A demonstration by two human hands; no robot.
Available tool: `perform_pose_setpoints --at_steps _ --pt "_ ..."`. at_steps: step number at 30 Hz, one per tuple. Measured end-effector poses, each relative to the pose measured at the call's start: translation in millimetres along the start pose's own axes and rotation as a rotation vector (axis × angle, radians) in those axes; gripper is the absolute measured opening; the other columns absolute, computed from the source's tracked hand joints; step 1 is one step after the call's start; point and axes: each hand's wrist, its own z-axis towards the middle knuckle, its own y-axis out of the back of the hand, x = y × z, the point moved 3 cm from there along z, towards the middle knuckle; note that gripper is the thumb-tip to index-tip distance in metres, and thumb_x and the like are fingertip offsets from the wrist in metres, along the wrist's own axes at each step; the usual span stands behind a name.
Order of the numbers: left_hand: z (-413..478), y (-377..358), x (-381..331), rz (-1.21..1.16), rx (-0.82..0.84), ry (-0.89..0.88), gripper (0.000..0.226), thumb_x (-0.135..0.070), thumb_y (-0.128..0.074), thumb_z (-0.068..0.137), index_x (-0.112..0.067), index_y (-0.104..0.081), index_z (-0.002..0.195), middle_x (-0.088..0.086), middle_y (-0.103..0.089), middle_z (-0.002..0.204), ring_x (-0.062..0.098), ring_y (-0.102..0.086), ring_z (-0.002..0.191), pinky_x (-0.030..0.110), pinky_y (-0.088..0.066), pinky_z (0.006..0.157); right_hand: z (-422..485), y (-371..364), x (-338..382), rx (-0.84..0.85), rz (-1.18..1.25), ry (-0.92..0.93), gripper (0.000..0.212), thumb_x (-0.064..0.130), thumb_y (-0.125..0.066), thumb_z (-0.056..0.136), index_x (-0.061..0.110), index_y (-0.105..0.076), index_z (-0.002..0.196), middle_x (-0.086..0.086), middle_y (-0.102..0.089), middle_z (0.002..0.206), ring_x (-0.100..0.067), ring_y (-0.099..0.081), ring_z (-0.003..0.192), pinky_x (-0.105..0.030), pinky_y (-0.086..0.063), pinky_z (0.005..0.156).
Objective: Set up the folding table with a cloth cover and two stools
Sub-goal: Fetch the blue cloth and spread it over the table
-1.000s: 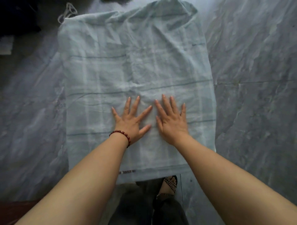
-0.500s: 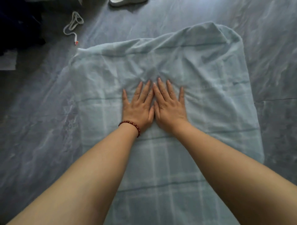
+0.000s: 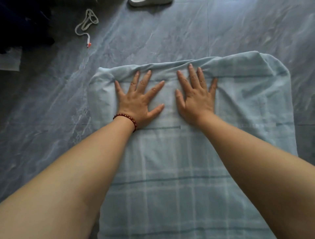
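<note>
A: Where do we find the cloth [image 3: 187, 170]?

B: It lies over the desk, hiding the top entirely; its edges hang over the left, right and far sides. We see a pale blue check with darker lines.

A: And our hands?

B: The left hand [image 3: 139, 100] and the right hand [image 3: 196, 99] both lie flat, palms down, fingers spread wide, near the far edge. Neither pinches anything. The fingertips reach a raised fold [image 3: 170, 65] bunched along that edge.

A: Why spread and flat?

B: We judge that an open palm presses over a wide patch, so wrinkles can be pushed outward instead of gathered. Placing the hands side by side, slightly apart, treats the middle of the far edge evenly.

A: What remains?

B: The fold at the far edge still needs flattening or tucking over. No stools appear in view, so that step looks undone.

A: Anything nearby to note?

B: A white cord [image 3: 86, 23] lies on the marbled floor [image 3: 153, 37] well beyond the far left corner, and a pale object [image 3: 150, 2] sits cut off at the top edge. A beaded bracelet [image 3: 127, 118] circles the left wrist.
</note>
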Motion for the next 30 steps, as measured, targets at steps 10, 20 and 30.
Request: perform_pose_setpoints --at_steps 10,20,30 --pt "5 4 -28 -0.007 0.063 0.078 0.078 -0.075 -0.011 0.073 -0.047 -0.006 0.145 -0.007 0.004 0.159 0.026 0.006 0.146 0.075 -0.001 0.099 -5 12 -18 0.102 -0.016 0.022 0.058 0.045 -0.03 0.098 0.033 -0.009 0.151 0.004 0.004 0.161 -0.018 0.006 0.148 -0.045 0.011 0.115" --pt "66 7 -192 -0.055 0.117 -0.095 0.061 -0.051 -0.026 0.095 -0.043 0.005 0.146 -0.014 0.009 0.157 0.021 0.013 0.145 0.074 0.003 0.101 -14 44 -134 0.141 -0.098 -0.102 0.052 0.044 -0.021 0.1 0.037 -0.008 0.15 0.01 0.006 0.16 -0.016 0.01 0.147 -0.069 0.011 0.105" --pt "71 -7 -200 -0.005 0.027 -0.046 0.072 -0.066 -0.015 0.078 -0.046 -0.006 0.146 -0.011 -0.003 0.158 0.025 0.001 0.146 0.074 -0.002 0.1 -13 43 -182 0.086 0.188 -0.226 0.061 0.061 -0.031 0.092 0.049 -0.006 0.147 0.006 0.014 0.159 -0.035 0.0 0.145 -0.06 -0.013 0.112"
